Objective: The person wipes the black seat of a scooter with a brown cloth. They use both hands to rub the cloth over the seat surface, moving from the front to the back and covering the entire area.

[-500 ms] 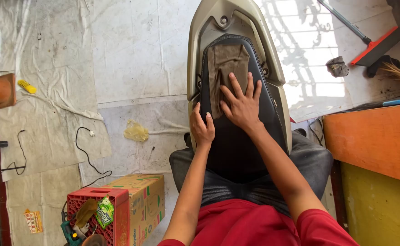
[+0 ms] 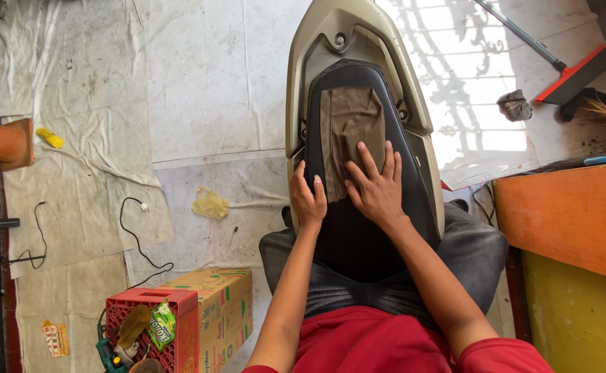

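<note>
I sit astride a scooter's black seat point(image 2: 358, 235), which runs away from me into a beige tail panel point(image 2: 303, 83). A brown-olive cloth point(image 2: 348, 124) lies flat on the seat's far part. My right hand point(image 2: 375, 186) presses flat on the cloth's near end, fingers spread. My left hand point(image 2: 308, 197) rests on the seat's left edge beside the cloth, fingers curled over the rim. Both arms reach forward from my red shirt.
An orange and yellow bench point(image 2: 572, 235) stands at the right. A cardboard box point(image 2: 213, 311) and a red crate point(image 2: 154, 324) with tools sit at the lower left. A black cable point(image 2: 137, 235), a yellow rag point(image 2: 210, 204) and a red floor squeegee point(image 2: 572, 69) lie on the sheeted floor.
My right hand has slid slightly along the cloth. The left hand stays on the seat's edge.
</note>
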